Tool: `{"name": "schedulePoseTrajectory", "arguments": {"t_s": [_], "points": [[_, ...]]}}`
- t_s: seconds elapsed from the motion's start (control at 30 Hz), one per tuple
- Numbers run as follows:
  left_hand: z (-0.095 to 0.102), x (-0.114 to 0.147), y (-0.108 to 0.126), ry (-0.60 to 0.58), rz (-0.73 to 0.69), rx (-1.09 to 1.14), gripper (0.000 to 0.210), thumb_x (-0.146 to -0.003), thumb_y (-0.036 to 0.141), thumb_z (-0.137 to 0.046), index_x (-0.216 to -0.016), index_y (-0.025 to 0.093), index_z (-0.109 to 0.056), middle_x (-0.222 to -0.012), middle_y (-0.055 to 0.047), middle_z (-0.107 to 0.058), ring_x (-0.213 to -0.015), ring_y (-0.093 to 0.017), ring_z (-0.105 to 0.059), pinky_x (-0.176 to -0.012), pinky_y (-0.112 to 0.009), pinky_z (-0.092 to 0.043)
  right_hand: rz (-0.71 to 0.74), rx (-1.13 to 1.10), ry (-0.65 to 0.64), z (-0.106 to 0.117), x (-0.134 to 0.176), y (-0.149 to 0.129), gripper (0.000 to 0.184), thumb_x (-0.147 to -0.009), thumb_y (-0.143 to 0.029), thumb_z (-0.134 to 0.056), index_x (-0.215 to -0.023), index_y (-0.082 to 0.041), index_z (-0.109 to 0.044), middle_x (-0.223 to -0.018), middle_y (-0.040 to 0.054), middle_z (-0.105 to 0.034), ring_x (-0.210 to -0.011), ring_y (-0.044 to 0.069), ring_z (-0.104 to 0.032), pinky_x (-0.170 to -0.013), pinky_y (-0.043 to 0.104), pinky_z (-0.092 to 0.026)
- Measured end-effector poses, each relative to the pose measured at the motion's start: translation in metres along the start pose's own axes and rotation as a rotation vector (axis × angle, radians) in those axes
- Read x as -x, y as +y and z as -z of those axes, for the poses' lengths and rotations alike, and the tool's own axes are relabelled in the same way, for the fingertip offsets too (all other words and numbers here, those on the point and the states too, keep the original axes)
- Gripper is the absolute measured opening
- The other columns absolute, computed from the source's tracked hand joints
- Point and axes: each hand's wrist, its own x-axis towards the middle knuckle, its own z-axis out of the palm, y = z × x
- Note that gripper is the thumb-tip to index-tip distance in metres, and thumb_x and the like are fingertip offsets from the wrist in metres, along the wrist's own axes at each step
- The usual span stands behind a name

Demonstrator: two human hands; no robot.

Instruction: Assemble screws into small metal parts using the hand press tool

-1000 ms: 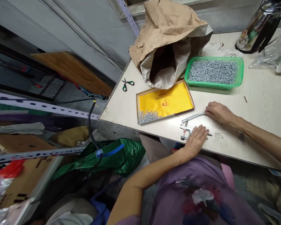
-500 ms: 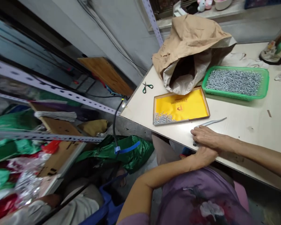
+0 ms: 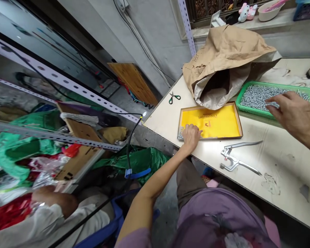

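Observation:
My left hand (image 3: pixel 192 138) reaches into the near left corner of a shallow cardboard box (image 3: pixel 240 127) with a yellow lining. Its fingers curl down onto small silvery pin-like metal pieces (image 3: pixel 181 133); the fingertips are hidden, so what they grip cannot be made out. Over the near edge of a green plastic basket (image 3: pixel 279 115) hovers my right hand (image 3: pixel 296 115), its thumb and fingers apart and nothing visible between them. The basket is filled with similar metal pieces (image 3: pixel 259 97). Silver press pliers (image 3: pixel 234 162) lie untouched on the table, handles spread and pointing right.
A large brown paper sack (image 3: pixel 229 51) leans open-mouthed behind the box. Black-and-green scissors (image 3: pixel 174 97) lie near the table's left corner. A co-worker's arm (image 3: pixel 54 199) is at the lower left, beside green sacks (image 3: pixel 150 160) and purple metal shelving (image 3: pixel 67 82).
Both hands have left the pliers, which now lie released on the table. My left hand has moved left into the shallow box, my right hand up and right to the green basket.

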Motion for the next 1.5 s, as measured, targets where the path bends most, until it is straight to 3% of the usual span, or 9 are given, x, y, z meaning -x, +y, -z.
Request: {"name": "schedulePoseTrajectory", "arguments": {"t_s": [0.17, 0.33, 0.43, 0.53, 0.6, 0.8, 1.03, 1.3, 1.5], "points": [[0.005, -0.018, -0.003, -0.255, 0.009, -0.109, 0.02, -0.091, 0.023, -0.055, -0.094, 0.01, -0.07, -0.101, -0.016, -0.066, -0.103, -0.027, -0.054, -0.083, -0.035, -0.047, 0.08, -0.085, -0.206, -0.016, 0.04, -0.011, 0.045, -0.099, -0.044, -0.028, -0.101, -0.02, -0.066, -0.099, 0.014, -0.062, -0.076, 0.026, -0.06, -0.062, 0.039, -0.048], [0.003, -0.021, -0.002, -0.319, -0.08, -0.152, 0.027, -0.093, 0.013, -0.043, -0.097, 0.009, -0.069, -0.103, -0.017, -0.065, -0.103, -0.027, -0.056, -0.084, -0.036, -0.047, 0.149, -0.154, -0.563, -0.05, 0.099, -0.049, 0.026, -0.097, -0.028, -0.043, -0.089, -0.019, -0.066, -0.089, 0.0068, -0.064, -0.072, 0.017, -0.063, -0.06, 0.028, -0.046], [0.006, -0.023, -0.006, -0.26, -0.114, -0.117, 0.025, -0.092, 0.013, -0.044, -0.096, 0.01, -0.069, -0.104, -0.016, -0.065, -0.104, -0.026, -0.056, -0.085, -0.034, -0.047, 0.128, -0.081, -0.683, -0.055, 0.113, -0.061, 0.023, -0.097, -0.026, -0.045, -0.086, -0.018, -0.064, -0.089, 0.0067, -0.062, -0.072, 0.017, -0.062, -0.056, 0.027, -0.041], [0.01, -0.016, -0.003, -0.14, -0.109, 0.073, 0.018, -0.087, 0.012, -0.05, -0.089, 0.012, -0.068, -0.098, -0.013, -0.066, -0.099, -0.023, -0.057, -0.085, -0.031, -0.046, 0.147, -0.07, -0.693, -0.051, 0.116, -0.064, 0.019, -0.097, -0.026, -0.049, -0.087, -0.017, -0.063, -0.09, 0.0073, -0.062, -0.077, 0.018, -0.061, -0.057, 0.027, -0.038], [0.013, -0.001, 0.006, -0.176, -0.074, 0.323, 0.014, -0.084, 0.013, -0.053, -0.085, 0.013, -0.067, -0.086, -0.007, -0.066, -0.083, -0.018, -0.059, -0.078, -0.028, -0.047, 0.161, -0.062, -0.697, -0.048, 0.116, -0.065, 0.014, -0.095, -0.025, -0.053, -0.088, -0.017, -0.062, -0.09, 0.0077, -0.062, -0.079, 0.019, -0.061, -0.058, 0.028, -0.036], [0.006, 0.051, 0.047, -0.68, 0.155, 0.894, 0.017, -0.075, 0.029, -0.065, -0.077, 0.012, -0.067, -0.056, 0.004, -0.054, -0.048, -0.006, -0.04, -0.047, -0.018, -0.032, 0.148, -0.035, -0.75, -0.052, 0.12, -0.068, 0.016, -0.096, -0.015, -0.046, -0.09, -0.017, -0.06, -0.091, 0.0084, -0.063, -0.076, 0.018, -0.059, -0.057, 0.029, -0.031], [-0.011, 0.062, 0.06, -0.812, 0.359, 0.906, 0.015, -0.07, 0.026, -0.069, -0.067, 0.012, -0.066, -0.045, 0.009, -0.043, -0.041, -0.004, -0.028, -0.043, -0.019, -0.021, 0.148, -0.067, -0.761, -0.054, 0.124, -0.067, 0.018, -0.091, -0.005, -0.043, -0.089, -0.017, -0.056, -0.085, 0.0071, -0.061, -0.072, 0.017, -0.056, -0.058, 0.029, -0.028], [-0.011, 0.053, 0.062, -0.86, 0.236, 0.723, 0.013, -0.072, 0.023, -0.066, -0.069, 0.011, -0.069, -0.042, 0.007, -0.046, -0.041, -0.005, -0.036, -0.043, -0.018, -0.027, 0.172, -0.214, -0.668, -0.057, 0.133, -0.057, 0.024, -0.091, -0.006, -0.036, -0.085, -0.02, -0.054, -0.088, 0.0062, -0.058, -0.074, 0.018, -0.055, -0.065, 0.03, -0.037], [0.002, 0.053, 0.067, -0.919, 0.148, 0.705, 0.015, -0.075, 0.018, -0.067, -0.061, 0.011, -0.067, -0.04, 0.005, -0.047, -0.042, -0.008, -0.043, -0.046, -0.019, -0.035, 0.164, -0.21, -0.58, -0.072, 0.151, -0.048, 0.021, -0.092, -0.026, -0.036, -0.087, -0.028, -0.056, -0.082, 0.0095, -0.057, -0.064, 0.027, -0.058, -0.048, 0.039, -0.04]]}}
